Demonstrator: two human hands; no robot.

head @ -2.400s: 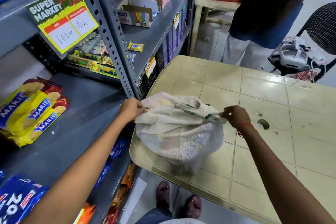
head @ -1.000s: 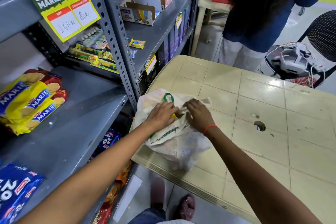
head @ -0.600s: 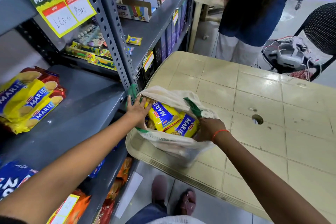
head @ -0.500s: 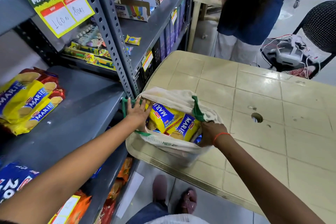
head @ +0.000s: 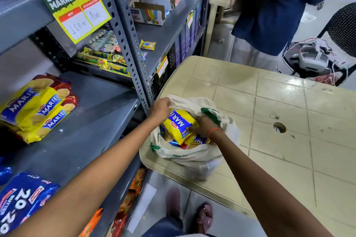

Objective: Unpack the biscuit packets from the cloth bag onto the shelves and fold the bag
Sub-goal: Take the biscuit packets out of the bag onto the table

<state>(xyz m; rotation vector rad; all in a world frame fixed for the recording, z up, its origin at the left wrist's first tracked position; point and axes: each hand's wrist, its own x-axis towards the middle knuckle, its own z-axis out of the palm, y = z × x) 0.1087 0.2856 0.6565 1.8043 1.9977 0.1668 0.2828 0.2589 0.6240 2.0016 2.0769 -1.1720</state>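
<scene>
1. Left hand [head: 160,108]: fingers closed on the far rim of the cloth bag [head: 189,157], holding the mouth apart.
2. Right hand [head: 203,126]: inside the bag, grasping the top yellow Marie packet [head: 178,124].
3. Bag: sits on the near corner of the beige table [head: 279,102], beside the shelf post.
4. Grey shelf [head: 86,121]: stacked Marie packets [head: 36,107] at its left end.

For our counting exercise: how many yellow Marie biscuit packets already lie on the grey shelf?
3 show labels, stacked at the grey metal shelf's left: top, middle, bottom. Red packets behind and beneath may hide more.
</scene>
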